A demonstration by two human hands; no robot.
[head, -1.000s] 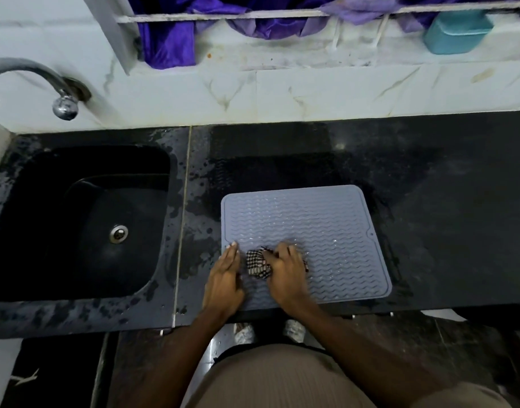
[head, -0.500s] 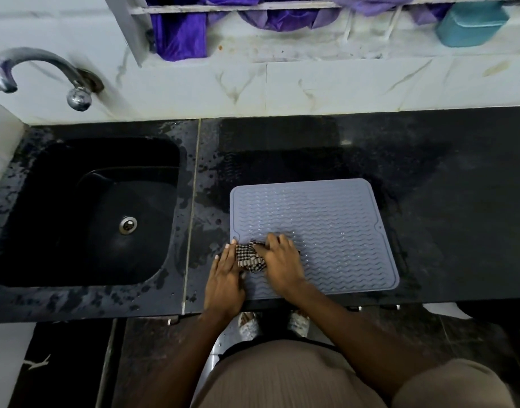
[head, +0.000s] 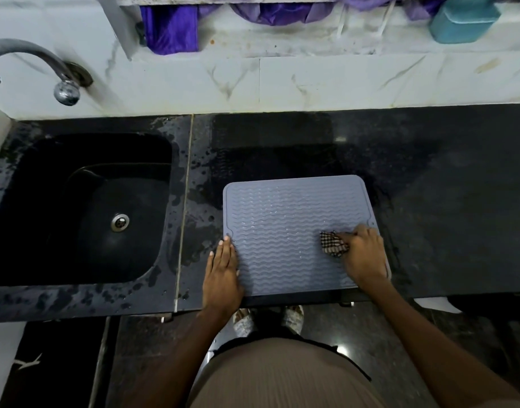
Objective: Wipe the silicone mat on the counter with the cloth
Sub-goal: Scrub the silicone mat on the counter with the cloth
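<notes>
The matt, wavy-ribbed silicone mat lies on glossy, wet-speckled black stone counter; checked woven cloth.

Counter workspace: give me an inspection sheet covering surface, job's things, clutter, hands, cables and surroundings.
Surface: black stone counter, wet patches near the sink side.
Job's things: grey silicone mat lies flat near the counter's front edge; checked cloth sits on the mat's right part.
Clutter: nothing seen on the counter.
Hands: left hand rests flat, fingers straight, on the mat's left edge; right hand grips the cloth against the mat.
Cables: nothing seen.
Surroundings: black sink to the left, tap above it, white marble wall, purple fabric and a teal container on the ledge.
</notes>
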